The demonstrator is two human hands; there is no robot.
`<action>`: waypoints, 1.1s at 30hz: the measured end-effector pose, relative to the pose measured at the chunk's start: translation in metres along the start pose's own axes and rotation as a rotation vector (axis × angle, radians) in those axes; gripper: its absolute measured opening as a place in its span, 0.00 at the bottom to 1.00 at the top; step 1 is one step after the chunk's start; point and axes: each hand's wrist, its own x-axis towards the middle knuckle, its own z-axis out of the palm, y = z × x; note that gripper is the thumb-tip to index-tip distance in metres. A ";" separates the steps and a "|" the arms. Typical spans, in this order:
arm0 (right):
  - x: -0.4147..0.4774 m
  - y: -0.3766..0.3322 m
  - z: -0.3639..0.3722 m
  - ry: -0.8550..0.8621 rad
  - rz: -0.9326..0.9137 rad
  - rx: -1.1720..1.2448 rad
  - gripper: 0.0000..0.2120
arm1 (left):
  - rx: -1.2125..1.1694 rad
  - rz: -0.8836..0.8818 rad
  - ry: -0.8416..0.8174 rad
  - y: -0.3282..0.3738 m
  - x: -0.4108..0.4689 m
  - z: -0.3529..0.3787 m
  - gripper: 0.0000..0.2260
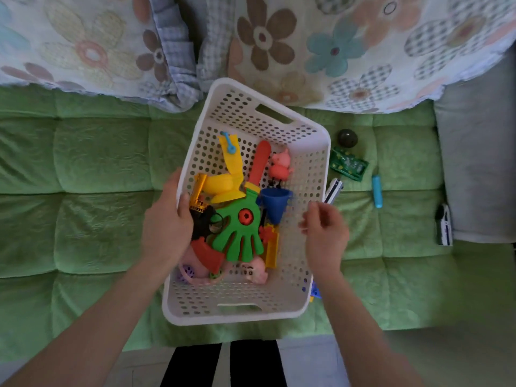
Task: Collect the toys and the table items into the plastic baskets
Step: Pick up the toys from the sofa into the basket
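- Gripping the left rim of the basket: left hand, thumb curled over the rim to the inside, the other fingers hidden outside the wall.
- Right hand: held over the right rim, its fingers loosely curled and slightly blurred, with nothing seen between them.
- Basket: white, perforated, a handle slot at each end; it sits skewed on the green sofa, its far end just under the floral blanket.
- Contents, heaped along the left and middle:
  - green clapper, hand-shaped, lying on top
  - yellow scoop
  - red paddle, leaning against the far wall
  - pink pig, in the far right corner
  - blue cup, mouth tilted
  - yellow crane, beside the left thumb
  - second pig, near the front wall
- On the sofa, right of the basket:
  - dark ball
  - green tank, just beside the basket
  - white train, touching the basket wall
  - blue tube, lying apart
- Second train: at the edge of the grey cushion, well apart from the basket.
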 end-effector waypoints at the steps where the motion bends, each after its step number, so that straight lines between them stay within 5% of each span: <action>1: 0.026 0.009 -0.011 0.079 0.072 0.003 0.05 | -0.002 0.009 0.002 0.005 0.000 0.003 0.19; 6: 0.125 0.059 -0.024 -0.036 0.390 -0.298 0.20 | 0.009 -0.021 0.015 0.019 0.009 0.013 0.20; 10: 0.158 0.071 -0.010 -0.207 0.422 -0.478 0.19 | 0.016 -0.068 0.027 0.018 0.015 0.022 0.19; 16: 0.165 0.091 -0.001 -0.196 0.395 -0.381 0.08 | 0.037 -0.094 0.046 0.011 0.022 0.028 0.19; 19: 0.150 0.081 -0.010 -0.043 0.436 -0.190 0.14 | 0.044 -0.102 0.030 0.010 0.023 0.028 0.19; 26: 0.043 0.024 -0.051 0.000 0.139 -0.139 0.10 | 0.046 -0.095 -0.002 0.015 0.020 0.025 0.18; 33: -0.021 0.049 -0.009 -0.429 0.096 -0.574 0.14 | 0.037 -0.057 -0.013 0.018 0.016 0.022 0.19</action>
